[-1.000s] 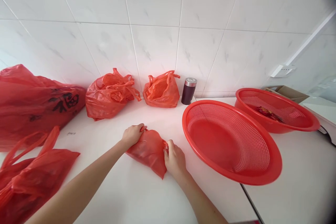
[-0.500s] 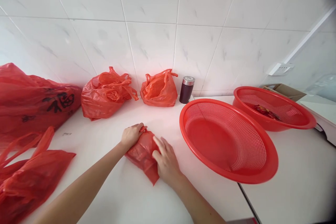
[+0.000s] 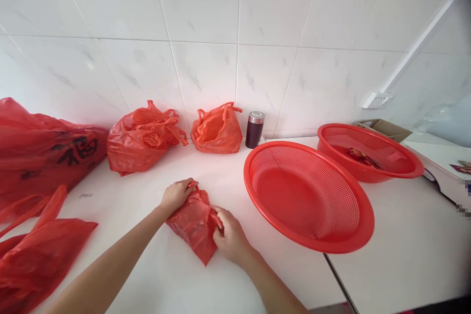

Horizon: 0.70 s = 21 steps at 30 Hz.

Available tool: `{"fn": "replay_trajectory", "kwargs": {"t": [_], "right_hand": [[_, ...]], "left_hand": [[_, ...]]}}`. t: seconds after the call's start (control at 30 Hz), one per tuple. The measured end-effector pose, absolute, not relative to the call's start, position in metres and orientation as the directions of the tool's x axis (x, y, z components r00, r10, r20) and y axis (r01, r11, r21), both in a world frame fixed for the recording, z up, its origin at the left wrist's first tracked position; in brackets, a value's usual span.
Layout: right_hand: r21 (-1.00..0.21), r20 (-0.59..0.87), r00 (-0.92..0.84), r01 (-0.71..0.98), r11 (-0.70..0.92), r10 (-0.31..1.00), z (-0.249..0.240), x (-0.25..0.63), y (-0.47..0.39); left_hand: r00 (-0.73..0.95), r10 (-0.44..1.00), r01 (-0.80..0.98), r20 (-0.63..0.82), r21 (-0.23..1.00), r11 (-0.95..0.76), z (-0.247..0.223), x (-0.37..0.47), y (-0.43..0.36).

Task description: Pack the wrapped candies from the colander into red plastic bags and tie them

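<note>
A small red plastic bag (image 3: 193, 225) lies on the white table between my hands. My left hand (image 3: 177, 196) is closed on its upper left edge, with a bit of red plastic showing at the fingertips. At the bag's right side, my right hand (image 3: 230, 235) has its fingers curled round a gathered fold of the plastic. The bag's lower corner points toward me. What is inside shows only faintly through the film and I cannot make it out.
A perforated red basket (image 3: 294, 235) stands to the right, and a second red basket (image 3: 368, 176) behind it holds some small dark red packets (image 3: 362, 158). Along the tiled wall are a red bag (image 3: 142, 144), another red bag (image 3: 219, 132) and a dark tumbler (image 3: 254, 130). More red bags (image 3: 47, 250) lie at left.
My right hand has closed from spread fingers into a grip on the bag's right side. My left hand keeps its hold. The whole view has shifted slightly.
</note>
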State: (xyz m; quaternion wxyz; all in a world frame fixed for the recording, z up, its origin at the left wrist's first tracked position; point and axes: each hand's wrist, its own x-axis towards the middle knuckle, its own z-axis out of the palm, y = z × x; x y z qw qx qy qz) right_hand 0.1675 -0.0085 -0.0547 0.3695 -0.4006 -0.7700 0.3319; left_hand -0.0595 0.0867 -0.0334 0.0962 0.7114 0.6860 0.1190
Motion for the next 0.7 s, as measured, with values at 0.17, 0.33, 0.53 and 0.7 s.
{"fn": "replay_trajectory", "kwargs": {"t": [0.17, 0.33, 0.53, 0.7], "right_hand": [[-0.946, 0.249, -0.387, 0.100, 0.309, 0.888, -0.034, 0.172, -0.034], [-0.928, 0.279, -0.370, 0.134, 0.349, 0.886, -0.029, 0.175, -0.049], [-0.983, 0.163, -0.296, 0.028, 0.179, 0.941, -0.026, 0.189, -0.041], [-0.977, 0.187, -0.298, -0.159, 0.145, 0.936, -0.014, 0.186, -0.029]], "left_hand": [[-0.082, 0.996, 0.920, 0.027, 0.386, 0.065, -0.032, -0.082, 0.089], [-0.110, 0.992, 0.900, -0.062, 0.417, 0.126, -0.012, -0.106, 0.086], [-0.031, 0.993, 0.934, -0.116, 0.351, 0.070, 0.049, -0.132, 0.057], [0.197, 0.977, 0.930, 0.087, 0.299, -0.214, 0.065, -0.078, 0.029]]}}
